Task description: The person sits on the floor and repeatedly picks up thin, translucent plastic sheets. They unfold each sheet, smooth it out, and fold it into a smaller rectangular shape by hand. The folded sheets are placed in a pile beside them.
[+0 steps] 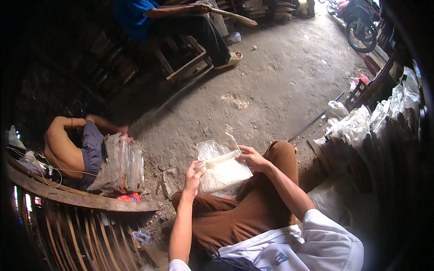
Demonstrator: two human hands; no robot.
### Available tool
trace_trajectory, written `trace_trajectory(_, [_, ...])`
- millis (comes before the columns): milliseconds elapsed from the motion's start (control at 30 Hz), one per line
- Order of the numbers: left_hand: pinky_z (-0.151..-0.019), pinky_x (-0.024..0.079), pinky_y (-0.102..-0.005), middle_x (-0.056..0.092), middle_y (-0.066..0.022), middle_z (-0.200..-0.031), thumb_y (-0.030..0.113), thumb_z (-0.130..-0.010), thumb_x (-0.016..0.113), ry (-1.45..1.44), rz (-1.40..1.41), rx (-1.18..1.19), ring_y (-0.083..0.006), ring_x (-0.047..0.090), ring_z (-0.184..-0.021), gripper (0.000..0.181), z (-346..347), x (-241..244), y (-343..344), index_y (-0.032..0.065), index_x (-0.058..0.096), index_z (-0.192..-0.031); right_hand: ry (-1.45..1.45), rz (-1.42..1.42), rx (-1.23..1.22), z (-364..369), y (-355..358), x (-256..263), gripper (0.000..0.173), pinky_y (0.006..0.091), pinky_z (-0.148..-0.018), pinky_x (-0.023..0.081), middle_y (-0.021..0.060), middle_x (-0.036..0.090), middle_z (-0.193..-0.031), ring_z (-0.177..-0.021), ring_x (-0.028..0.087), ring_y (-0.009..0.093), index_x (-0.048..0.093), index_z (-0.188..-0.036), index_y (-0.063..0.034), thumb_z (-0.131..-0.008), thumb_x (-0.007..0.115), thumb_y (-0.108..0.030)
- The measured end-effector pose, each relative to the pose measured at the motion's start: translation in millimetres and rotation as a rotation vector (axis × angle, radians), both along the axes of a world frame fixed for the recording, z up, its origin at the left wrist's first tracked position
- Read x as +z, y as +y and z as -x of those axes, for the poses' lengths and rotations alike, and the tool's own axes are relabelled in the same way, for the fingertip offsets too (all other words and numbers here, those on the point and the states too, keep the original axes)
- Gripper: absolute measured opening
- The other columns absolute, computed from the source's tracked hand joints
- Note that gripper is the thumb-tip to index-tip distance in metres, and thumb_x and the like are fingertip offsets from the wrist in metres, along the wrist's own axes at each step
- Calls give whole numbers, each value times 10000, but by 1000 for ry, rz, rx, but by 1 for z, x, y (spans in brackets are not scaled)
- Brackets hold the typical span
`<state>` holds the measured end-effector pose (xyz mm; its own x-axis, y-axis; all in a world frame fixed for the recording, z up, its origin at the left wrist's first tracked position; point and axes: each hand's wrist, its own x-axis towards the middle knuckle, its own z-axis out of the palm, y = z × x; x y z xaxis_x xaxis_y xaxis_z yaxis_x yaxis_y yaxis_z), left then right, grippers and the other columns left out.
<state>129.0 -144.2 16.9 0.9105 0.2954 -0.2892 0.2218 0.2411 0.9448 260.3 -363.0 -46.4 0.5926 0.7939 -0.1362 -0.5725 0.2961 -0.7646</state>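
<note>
A pale, flat rectangular bundle in clear plastic (225,172) lies above my lap, held between both hands. My left hand (194,178) grips its left edge, thumb on top. At the upper right corner, my right hand (252,158) pinches the plastic with thumb and fingers. A loose flap of clear plastic (212,149) stands out past the bundle's far edge. What lies inside the wrapping cannot be told for sure.
A person on a wooden stool (191,66) holds a bundle of thin strips (234,16). Another person (67,149) crouches at left beside plastic-wrapped bundles (123,162). Wooden slats and crumpled plastic (356,125) stand at right. A motorcycle (361,32) is at the far right.
</note>
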Motion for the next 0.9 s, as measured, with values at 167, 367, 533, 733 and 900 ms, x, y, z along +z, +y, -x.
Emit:
trace_trajectory(167, [-797, 460, -267, 578, -89, -1008, 27, -789, 556, -23, 103, -17, -150, 565, -880, 379, -4, 5, 4, 18, 454, -1154, 149, -100, -42, -4, 3, 15, 401, 269, -749, 510, 86, 597, -1029, -878, 607, 156, 447, -1232, -2, -834, 484, 29])
trace_trajectory(367, [-701, 527, -350, 590, -81, -969, 75, -785, 463, -22, 221, 58, -201, 588, -874, 317, -6, 11, -8, 90, 494, -1101, 173, -78, -76, -6, 3, 7, 234, 276, -676, 521, 62, 624, -920, -793, 622, 151, 572, -1039, -19, -821, 488, -16])
trace_trajectory(533, [-639, 503, -388, 557, -68, -857, 163, -747, 447, -22, 279, 47, -219, 544, -821, 189, -6, -8, -2, 96, 520, -907, 169, -127, -90, -9, 1, -2, 109, 280, -610, 513, 72, 597, -800, -679, 595, 164, 584, -807, -26, -786, 478, -39])
trace_trajectory(733, [-673, 355, -243, 455, 5, -698, 149, -718, 555, -19, -9, 108, -110, 437, -686, 112, 3, -15, 7, 88, 468, -685, -142, 101, -10, -3, 9, -4, 146, 258, -619, 424, 5, 524, -778, -739, 488, 97, 536, -798, -71, -791, 597, -203])
trace_trajectory(900, [-566, 335, -197, 430, 26, -691, 18, -684, 606, 64, -549, -121, -59, 412, -620, 217, 16, -16, 18, 82, 431, -796, -286, 69, 13, 2, 2, -4, 424, 275, -659, 457, 20, 539, -901, -815, 527, 120, 458, -1083, -111, -714, 635, 2])
